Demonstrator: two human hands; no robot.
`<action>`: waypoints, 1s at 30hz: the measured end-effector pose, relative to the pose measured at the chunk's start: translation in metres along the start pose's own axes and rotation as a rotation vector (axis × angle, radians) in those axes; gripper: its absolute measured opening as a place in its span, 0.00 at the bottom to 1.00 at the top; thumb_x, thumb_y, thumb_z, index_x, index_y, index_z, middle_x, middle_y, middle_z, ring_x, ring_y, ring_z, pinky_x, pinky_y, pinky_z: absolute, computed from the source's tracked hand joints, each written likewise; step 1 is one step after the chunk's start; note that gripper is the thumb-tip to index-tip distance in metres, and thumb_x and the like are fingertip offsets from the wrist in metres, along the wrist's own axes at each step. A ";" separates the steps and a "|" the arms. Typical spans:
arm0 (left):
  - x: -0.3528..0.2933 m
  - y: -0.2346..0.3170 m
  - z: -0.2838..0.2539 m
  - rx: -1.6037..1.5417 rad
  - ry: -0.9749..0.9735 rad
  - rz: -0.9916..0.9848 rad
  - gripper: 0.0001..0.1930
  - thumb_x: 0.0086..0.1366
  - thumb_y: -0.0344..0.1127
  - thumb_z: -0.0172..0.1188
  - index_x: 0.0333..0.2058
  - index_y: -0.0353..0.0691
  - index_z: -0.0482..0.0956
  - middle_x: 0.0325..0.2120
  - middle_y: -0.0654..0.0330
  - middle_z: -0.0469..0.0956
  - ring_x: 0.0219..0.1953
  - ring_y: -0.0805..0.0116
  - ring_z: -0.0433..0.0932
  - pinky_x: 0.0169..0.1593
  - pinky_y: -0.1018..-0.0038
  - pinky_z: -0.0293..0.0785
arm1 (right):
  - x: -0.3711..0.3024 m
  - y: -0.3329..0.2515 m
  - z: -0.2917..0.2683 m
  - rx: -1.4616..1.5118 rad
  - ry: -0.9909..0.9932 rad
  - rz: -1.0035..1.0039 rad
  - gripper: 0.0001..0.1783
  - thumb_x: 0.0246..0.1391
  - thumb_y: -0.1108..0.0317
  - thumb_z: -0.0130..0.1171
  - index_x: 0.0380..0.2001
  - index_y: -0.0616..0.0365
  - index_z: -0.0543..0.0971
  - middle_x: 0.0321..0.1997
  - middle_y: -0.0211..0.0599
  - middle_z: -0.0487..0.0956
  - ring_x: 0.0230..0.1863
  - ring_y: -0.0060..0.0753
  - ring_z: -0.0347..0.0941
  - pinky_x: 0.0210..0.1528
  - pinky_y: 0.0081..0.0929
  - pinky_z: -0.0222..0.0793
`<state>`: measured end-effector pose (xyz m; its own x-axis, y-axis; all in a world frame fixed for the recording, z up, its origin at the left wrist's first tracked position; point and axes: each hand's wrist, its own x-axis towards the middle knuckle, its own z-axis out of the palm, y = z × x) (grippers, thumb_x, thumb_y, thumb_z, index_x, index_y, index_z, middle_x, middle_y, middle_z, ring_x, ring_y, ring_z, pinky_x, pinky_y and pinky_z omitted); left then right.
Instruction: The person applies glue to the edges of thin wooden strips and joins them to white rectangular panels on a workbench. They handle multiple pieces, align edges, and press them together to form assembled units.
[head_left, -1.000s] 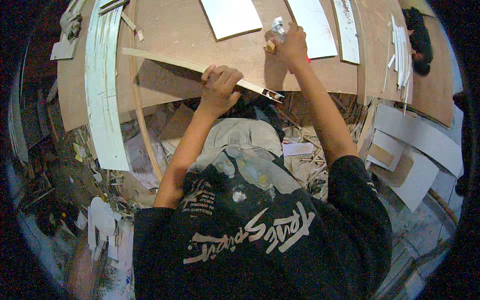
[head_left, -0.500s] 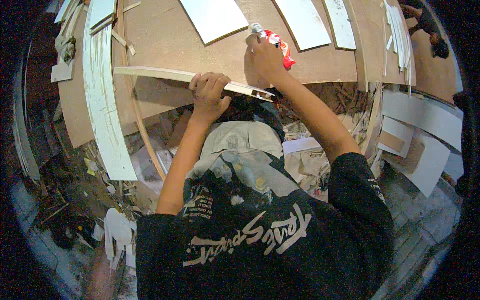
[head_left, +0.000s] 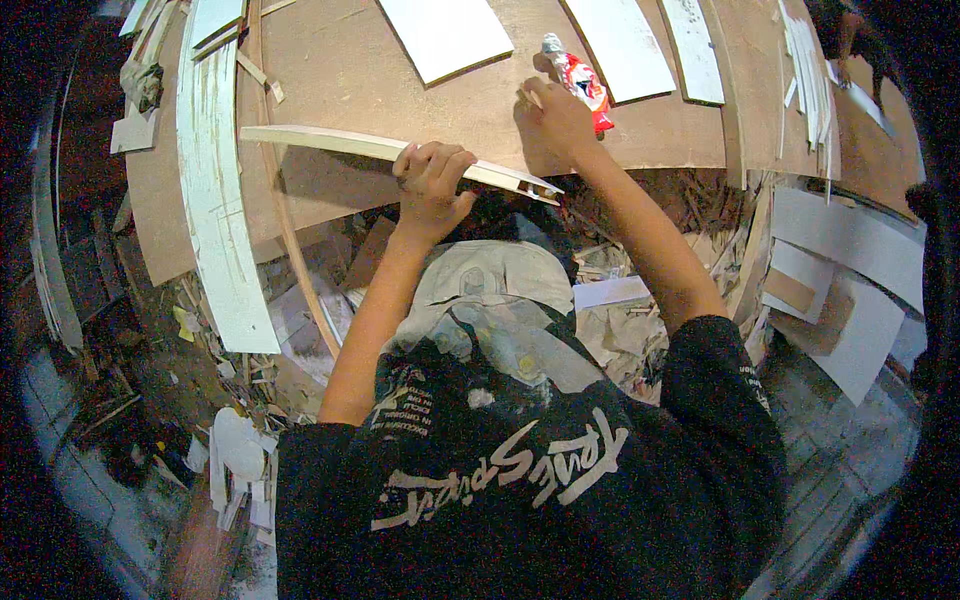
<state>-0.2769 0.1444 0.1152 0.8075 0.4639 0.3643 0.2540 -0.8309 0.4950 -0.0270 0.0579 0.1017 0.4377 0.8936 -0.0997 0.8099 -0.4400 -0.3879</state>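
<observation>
My left hand (head_left: 434,192) is wrapped round a long pale wooden strip (head_left: 325,140), held slanting above the near edge of the brown work table (head_left: 400,112). The strip's right end is open like a channel, with whitish stuff inside. Above that end, my right hand (head_left: 562,122) is closed in a pinch on a short thin wooden stick (head_left: 531,94), most of it hidden by the fingers. Just beyond the right hand lies a crumpled red and white packet (head_left: 584,84) with a silvery top.
White panels (head_left: 450,38) lie at the table's far side. A long scuffed white board (head_left: 222,215) stretches down the left. Thin white strips (head_left: 805,85) are piled at the right. Wood scraps (head_left: 625,345) litter the space below. Another person's hand (head_left: 845,72) is at far right.
My right hand has drawn back from the packet's silvery top, and the stick now shows in its fingers. The left hand keeps its hold. The other person's hand now touches a white piece.
</observation>
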 end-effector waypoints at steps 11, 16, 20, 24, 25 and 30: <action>0.005 -0.003 0.000 -0.020 -0.015 0.022 0.29 0.41 0.34 0.70 0.47 0.52 0.75 0.46 0.67 0.77 0.55 0.61 0.71 0.64 0.54 0.56 | -0.117 -0.019 -0.088 0.325 0.157 -0.064 0.16 0.67 0.72 0.55 0.56 0.61 0.76 0.48 0.46 0.83 0.47 0.40 0.82 0.50 0.34 0.76; 0.005 -0.007 0.007 0.007 0.004 0.022 0.29 0.41 0.35 0.71 0.47 0.53 0.76 0.46 0.67 0.77 0.55 0.62 0.71 0.64 0.55 0.55 | -0.137 -0.038 -0.093 0.228 0.209 -0.176 0.19 0.59 0.77 0.60 0.55 0.57 0.78 0.50 0.44 0.82 0.52 0.49 0.77 0.56 0.39 0.71; 0.004 -0.010 0.010 -0.032 -0.035 0.007 0.28 0.41 0.36 0.71 0.46 0.53 0.76 0.46 0.67 0.77 0.55 0.63 0.71 0.65 0.55 0.54 | -0.138 -0.046 -0.080 0.223 0.285 -0.243 0.22 0.55 0.80 0.61 0.54 0.57 0.78 0.48 0.42 0.82 0.51 0.49 0.77 0.58 0.41 0.69; 0.006 -0.009 0.007 -0.021 -0.001 0.026 0.28 0.41 0.37 0.71 0.46 0.53 0.76 0.45 0.67 0.77 0.55 0.63 0.71 0.66 0.56 0.53 | -0.141 -0.049 -0.073 0.296 0.283 -0.237 0.21 0.54 0.80 0.62 0.52 0.57 0.79 0.47 0.41 0.82 0.50 0.49 0.77 0.58 0.42 0.69; 0.007 -0.007 0.007 -0.011 -0.010 0.028 0.28 0.41 0.37 0.71 0.46 0.53 0.76 0.45 0.67 0.77 0.55 0.63 0.71 0.66 0.56 0.52 | -0.141 -0.049 -0.073 0.313 0.285 -0.237 0.21 0.54 0.80 0.62 0.52 0.57 0.80 0.47 0.41 0.82 0.50 0.49 0.77 0.58 0.43 0.69; 0.008 -0.002 0.001 0.011 -0.009 0.013 0.28 0.41 0.37 0.72 0.46 0.53 0.76 0.45 0.68 0.77 0.56 0.64 0.71 0.66 0.57 0.52 | -0.140 -0.049 -0.073 0.242 0.235 -0.231 0.19 0.55 0.79 0.62 0.51 0.57 0.80 0.46 0.41 0.82 0.49 0.49 0.78 0.61 0.47 0.68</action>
<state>-0.2703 0.1497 0.1159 0.8158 0.4502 0.3631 0.2493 -0.8401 0.4817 -0.0989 -0.0522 0.2016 0.3551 0.9093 0.2169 0.7944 -0.1712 -0.5828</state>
